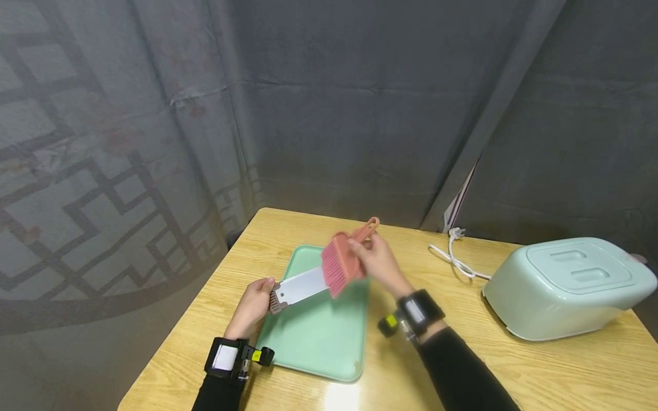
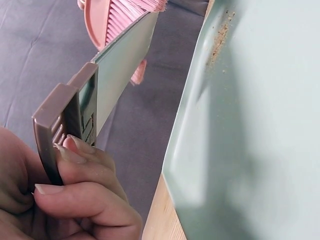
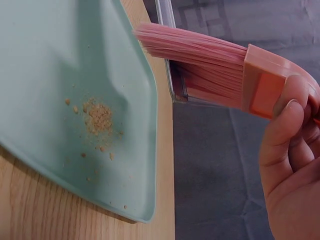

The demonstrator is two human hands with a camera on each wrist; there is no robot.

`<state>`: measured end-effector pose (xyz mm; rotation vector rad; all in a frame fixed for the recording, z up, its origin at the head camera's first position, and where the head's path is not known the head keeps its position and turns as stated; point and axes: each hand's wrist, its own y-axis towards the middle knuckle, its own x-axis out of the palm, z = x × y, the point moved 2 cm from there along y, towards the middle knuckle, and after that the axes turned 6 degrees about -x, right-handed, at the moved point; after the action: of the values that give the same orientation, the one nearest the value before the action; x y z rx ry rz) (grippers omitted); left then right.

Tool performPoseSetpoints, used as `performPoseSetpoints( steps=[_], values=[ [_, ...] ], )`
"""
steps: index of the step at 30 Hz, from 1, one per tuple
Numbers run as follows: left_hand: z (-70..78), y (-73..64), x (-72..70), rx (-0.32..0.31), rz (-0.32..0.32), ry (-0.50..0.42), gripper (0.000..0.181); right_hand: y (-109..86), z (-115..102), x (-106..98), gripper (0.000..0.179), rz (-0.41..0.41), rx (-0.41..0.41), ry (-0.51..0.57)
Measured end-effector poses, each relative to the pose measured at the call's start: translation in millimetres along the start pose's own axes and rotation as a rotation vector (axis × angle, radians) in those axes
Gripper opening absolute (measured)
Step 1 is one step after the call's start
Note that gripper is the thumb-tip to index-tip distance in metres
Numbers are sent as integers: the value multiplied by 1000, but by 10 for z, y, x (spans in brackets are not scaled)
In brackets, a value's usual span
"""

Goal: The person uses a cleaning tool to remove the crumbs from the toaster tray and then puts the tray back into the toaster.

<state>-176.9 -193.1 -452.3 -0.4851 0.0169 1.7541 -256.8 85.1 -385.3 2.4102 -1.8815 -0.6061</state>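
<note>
My left hand grips the grey-brown slotted handle of a flat metal crumb tray, which slants up to the right above the table. A pink pastry brush is in my right hand, pinched between thumb and fingers near the base of its looped handle. Its bristles overlap the far end of the metal plate. Beneath both hands lies a mint-green serving tray. A small heap of tan crumbs sits on that tray near one end, with loose bits scattered around it.
At the right of the wooden table stands a mint-green toaster with a lid on top. Its white power cord and plug lie behind, near the far edge. A grey curtain hangs beyond the table.
</note>
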Motion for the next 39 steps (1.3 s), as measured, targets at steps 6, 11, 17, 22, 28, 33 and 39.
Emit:
performPoseSetpoints(
  steps=[6,11,17,22,28,33,39],
  values=[
    [7,-1,-18,27,-13,-32,41,9,-5,-20,32,34,-14,-28],
    [6,3,-24,20,-15,-34,40,4,-21,-26,32,51,-34,-39],
    [11,11,-26,12,-5,-28,41,-13,-22,-40,30,65,-63,-38],
    [11,7,-16,24,-3,-40,40,-28,-32,-36,25,68,-122,-51],
    [18,0,-12,32,4,-44,39,-55,-58,-35,25,70,-161,-95],
    [17,8,-13,18,8,-52,40,-66,-32,-41,26,83,-166,-112],
    [20,14,-24,7,22,-46,41,-91,22,-49,29,109,-153,-119]
  ],
)
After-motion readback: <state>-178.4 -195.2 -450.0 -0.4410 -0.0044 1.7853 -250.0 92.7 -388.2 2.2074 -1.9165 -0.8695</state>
